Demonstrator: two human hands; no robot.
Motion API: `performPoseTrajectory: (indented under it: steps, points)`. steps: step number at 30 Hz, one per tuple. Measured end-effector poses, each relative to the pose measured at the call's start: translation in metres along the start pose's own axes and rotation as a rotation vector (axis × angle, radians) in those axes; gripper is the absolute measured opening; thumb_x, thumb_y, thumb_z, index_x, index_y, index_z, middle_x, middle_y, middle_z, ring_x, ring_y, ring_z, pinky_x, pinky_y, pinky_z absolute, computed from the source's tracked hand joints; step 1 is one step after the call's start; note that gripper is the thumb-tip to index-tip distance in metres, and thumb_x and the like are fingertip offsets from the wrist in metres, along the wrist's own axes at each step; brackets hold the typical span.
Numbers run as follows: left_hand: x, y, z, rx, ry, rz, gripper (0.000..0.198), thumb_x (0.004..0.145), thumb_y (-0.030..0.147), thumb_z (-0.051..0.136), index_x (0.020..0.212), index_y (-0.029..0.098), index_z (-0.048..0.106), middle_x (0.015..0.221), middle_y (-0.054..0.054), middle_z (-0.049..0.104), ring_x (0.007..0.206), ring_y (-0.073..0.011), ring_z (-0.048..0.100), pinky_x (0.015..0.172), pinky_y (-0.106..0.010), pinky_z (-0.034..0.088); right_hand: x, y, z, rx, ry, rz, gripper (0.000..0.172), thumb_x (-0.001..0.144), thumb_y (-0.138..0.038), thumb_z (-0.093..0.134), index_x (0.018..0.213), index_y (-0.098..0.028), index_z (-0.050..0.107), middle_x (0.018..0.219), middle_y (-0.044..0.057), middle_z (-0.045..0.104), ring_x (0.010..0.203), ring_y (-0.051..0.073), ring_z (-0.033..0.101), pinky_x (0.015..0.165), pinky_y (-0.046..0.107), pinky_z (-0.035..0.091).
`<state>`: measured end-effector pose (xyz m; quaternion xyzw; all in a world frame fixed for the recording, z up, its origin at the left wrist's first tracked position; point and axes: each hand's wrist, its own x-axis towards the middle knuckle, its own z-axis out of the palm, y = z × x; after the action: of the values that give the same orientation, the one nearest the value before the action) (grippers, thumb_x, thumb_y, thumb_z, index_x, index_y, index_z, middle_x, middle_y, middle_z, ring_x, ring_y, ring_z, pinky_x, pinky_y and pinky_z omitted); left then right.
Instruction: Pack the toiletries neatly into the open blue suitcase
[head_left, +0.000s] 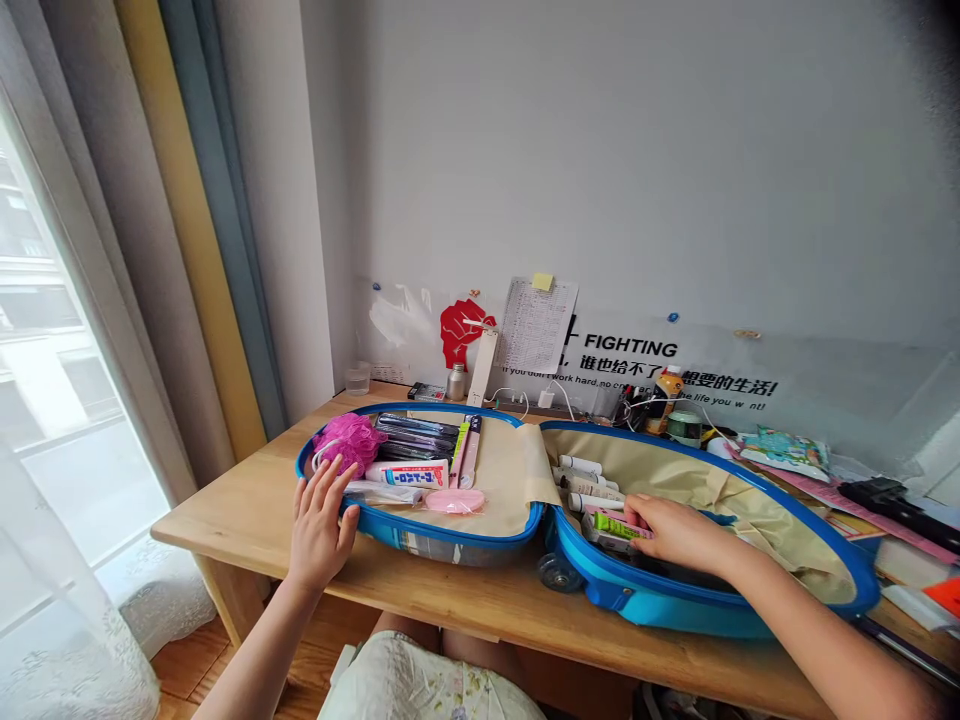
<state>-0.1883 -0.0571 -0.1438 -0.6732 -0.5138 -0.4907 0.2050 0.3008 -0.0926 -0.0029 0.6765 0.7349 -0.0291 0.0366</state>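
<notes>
A blue suitcase [495, 530] lies unfolded on the wooden table, both halves facing up. My left hand [324, 520] rests at the left half's front rim with fingers spread, holding nothing. Beside it are a magenta bath puff [352, 442], a toothpaste box [409, 474], and a pink oval brush or comb [454, 501]. Dark packaged items [420, 437] and toothbrush packs [466, 452] lie behind. My right hand [671, 535] reaches into the right half, its fingers closed on a small green tube [615, 526]. White tubes [592, 485] lie just beyond it.
A wooden table [232, 500] carries the suitcase. Along the wall stand a clear cup [358, 378], a small metallic bottle [456, 382] and a jar [684, 428]. A snack-like packet [784, 452] and papers crowd the right side. Curtains [202, 220] hang at left.
</notes>
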Motion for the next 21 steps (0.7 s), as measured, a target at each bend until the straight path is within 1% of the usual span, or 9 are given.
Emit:
performPoseTrajectory:
  steps: [3, 6, 9, 11, 12, 14, 17, 19, 21]
  points:
    - [0.000, -0.001, 0.000, -0.005, -0.005, -0.011, 0.051, 0.099, 0.041, 0.036, 0.145, 0.023, 0.051, 0.146, -0.013, 0.054, 0.141, -0.0299, 0.042, 0.122, -0.047, 0.018, -0.001, 0.000, 0.000, 0.021, 0.033, -0.006, 0.007, 0.080, -0.021, 0.056, 0.075, -0.024, 0.051, 0.080, 0.003, 0.068, 0.072, 0.019, 0.063, 0.062, 0.027, 0.036]
    - [-0.001, -0.001, 0.001, -0.006, -0.009, -0.008, 0.051, 0.099, 0.041, 0.037, 0.144, 0.022, 0.052, 0.147, -0.013, 0.053, 0.142, -0.0297, 0.041, 0.122, -0.047, 0.018, 0.001, 0.003, 0.001, 0.061, 0.056, -0.004, 0.002, 0.082, -0.024, 0.053, 0.084, -0.024, 0.054, 0.079, 0.002, 0.068, 0.070, 0.019, 0.063, 0.062, 0.027, 0.036]
    - [-0.001, -0.001, 0.001, -0.007, -0.009, 0.001, 0.050, 0.100, 0.040, 0.037, 0.142, 0.021, 0.053, 0.147, -0.014, 0.053, 0.143, -0.0296, 0.040, 0.122, -0.047, 0.018, 0.006, 0.009, 0.002, 0.138, 0.061, -0.007, 0.024, 0.083, -0.027, 0.050, 0.106, -0.024, 0.058, 0.079, 0.001, 0.068, 0.063, 0.017, 0.060, 0.059, 0.026, 0.036]
    - [-0.001, 0.000, 0.000, -0.010, -0.013, -0.005, 0.049, 0.099, 0.040, 0.037, 0.142, 0.022, 0.053, 0.147, -0.013, 0.053, 0.143, -0.0298, 0.040, 0.122, -0.048, 0.018, 0.011, 0.010, -0.001, 0.245, 0.073, -0.009, 0.040, 0.085, -0.034, 0.047, 0.123, -0.024, 0.055, 0.081, 0.001, 0.068, 0.056, 0.015, 0.057, 0.056, 0.027, 0.038]
    - [-0.001, 0.000, 0.000, -0.011, -0.015, -0.011, 0.050, 0.099, 0.040, 0.037, 0.142, 0.022, 0.053, 0.147, -0.013, 0.053, 0.143, -0.0299, 0.040, 0.122, -0.048, 0.018, 0.014, 0.009, -0.005, 0.312, 0.097, -0.013, 0.045, 0.086, -0.038, 0.047, 0.127, -0.023, 0.054, 0.082, 0.002, 0.069, 0.055, 0.015, 0.057, 0.056, 0.027, 0.040]
    - [0.000, 0.001, 0.000, -0.013, -0.016, -0.022, 0.050, 0.099, 0.041, 0.037, 0.142, 0.022, 0.053, 0.146, -0.013, 0.054, 0.143, -0.0300, 0.040, 0.122, -0.048, 0.018, 0.021, 0.003, -0.015, 0.460, 0.179, -0.041, 0.045, 0.085, -0.044, 0.049, 0.123, -0.022, 0.058, 0.087, 0.005, 0.070, 0.064, 0.017, 0.061, 0.061, 0.029, 0.047]
    - [0.000, 0.002, -0.001, -0.009, -0.019, -0.028, 0.051, 0.098, 0.041, 0.037, 0.142, 0.022, 0.052, 0.145, -0.013, 0.055, 0.143, -0.0295, 0.040, 0.122, -0.048, 0.018, 0.037, -0.016, -0.035, 0.723, 0.300, -0.102, 0.036, 0.084, -0.046, 0.055, 0.109, -0.021, 0.062, 0.100, 0.009, 0.072, 0.088, 0.021, 0.066, 0.077, 0.032, 0.054]
    - [0.000, 0.002, -0.001, -0.010, -0.022, -0.028, 0.050, 0.098, 0.041, 0.037, 0.143, 0.022, 0.052, 0.145, -0.013, 0.055, 0.143, -0.0293, 0.040, 0.122, -0.048, 0.017, 0.050, -0.036, -0.048, 0.894, 0.314, -0.097, 0.032, 0.085, -0.043, 0.058, 0.108, -0.021, 0.061, 0.106, 0.009, 0.072, 0.094, 0.021, 0.067, 0.080, 0.030, 0.055]
    - [0.000, 0.002, -0.001, -0.014, -0.017, -0.022, 0.049, 0.099, 0.040, 0.037, 0.142, 0.022, 0.053, 0.146, -0.012, 0.054, 0.143, -0.0292, 0.040, 0.122, -0.048, 0.018, 0.066, -0.058, -0.057, 0.998, 0.278, -0.051, 0.027, 0.087, -0.038, 0.059, 0.108, -0.020, 0.060, 0.107, 0.007, 0.073, 0.092, 0.018, 0.068, 0.078, 0.027, 0.055]
